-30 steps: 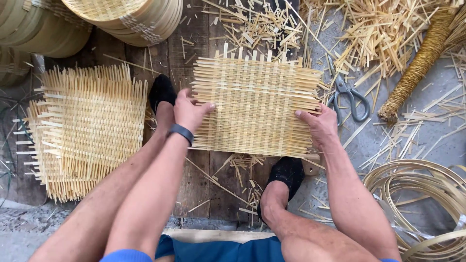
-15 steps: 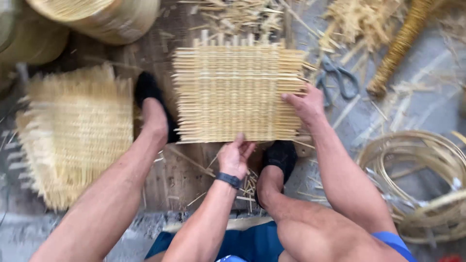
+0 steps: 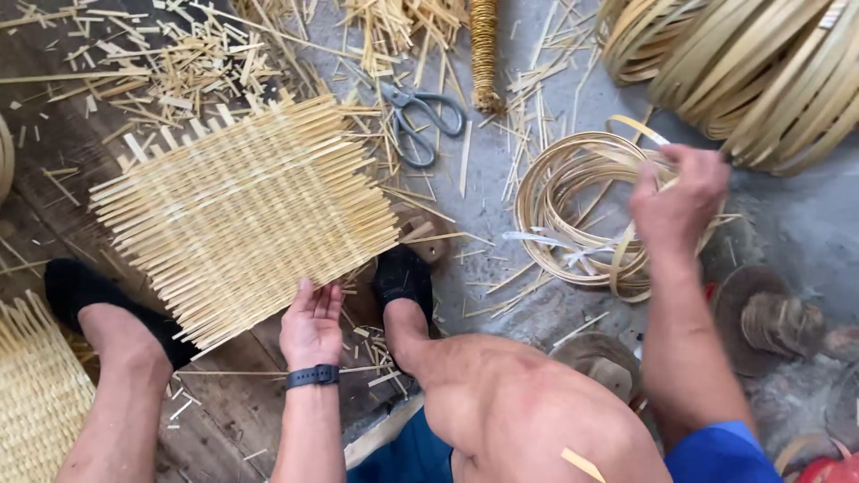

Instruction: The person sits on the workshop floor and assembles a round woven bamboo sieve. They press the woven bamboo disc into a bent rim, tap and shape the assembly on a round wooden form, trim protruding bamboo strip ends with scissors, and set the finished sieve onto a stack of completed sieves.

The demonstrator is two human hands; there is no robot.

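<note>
A square woven bamboo mat [image 3: 237, 210] lies on the wooden floor between my two feet in black socks. My left hand [image 3: 311, 324], with a dark band on the wrist, rests flat at the mat's near edge, fingers touching the strip ends. My right hand [image 3: 678, 199] is out to the right, closed on a thin strip of a coil of bamboo strips [image 3: 577, 210] lying on the grey ground.
Grey scissors [image 3: 419, 116] lie beyond the mat among scattered bamboo offcuts. A wrapped yellow bundle [image 3: 484, 49] stands at the top. Large bamboo hoops [image 3: 761, 72] fill the top right. Another woven piece [image 3: 36, 394] sits at the lower left. Round wooden pieces [image 3: 769, 313] are at right.
My right hand left the mat's right edge and moved out to the coil of strips. My left hand stays at the mat's near edge. The view swung right.
</note>
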